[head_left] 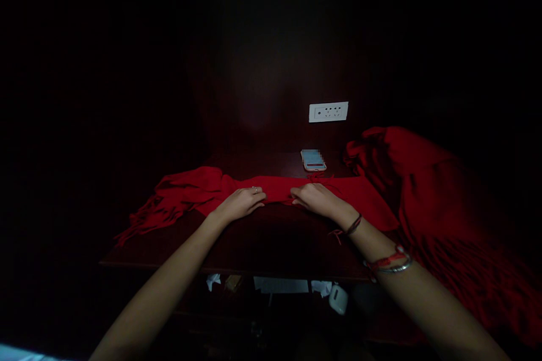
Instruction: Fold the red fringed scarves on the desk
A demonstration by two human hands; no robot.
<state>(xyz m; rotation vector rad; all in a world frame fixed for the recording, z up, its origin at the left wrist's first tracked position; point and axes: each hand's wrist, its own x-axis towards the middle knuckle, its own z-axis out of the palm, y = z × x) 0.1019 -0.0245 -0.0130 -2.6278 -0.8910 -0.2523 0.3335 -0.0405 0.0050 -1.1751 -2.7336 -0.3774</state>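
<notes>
A long red scarf [279, 187] with fringed ends lies across a dark wooden table [262, 242]. My left hand [241, 203] rests on the scarf near its middle, fingers curled down onto the cloth, a ring on one finger. My right hand [315, 198] lies on the scarf just to the right, fingers bent and pressing the fabric. Both hands pinch or hold the near edge of the cloth. Bracelets circle my right wrist and forearm.
A phone [313, 159] lies at the back of the table below a white wall socket [328, 111]. A heap of red fabric [432, 203] spills off the right side. Papers and a small white object [339, 298] sit on a shelf under the table.
</notes>
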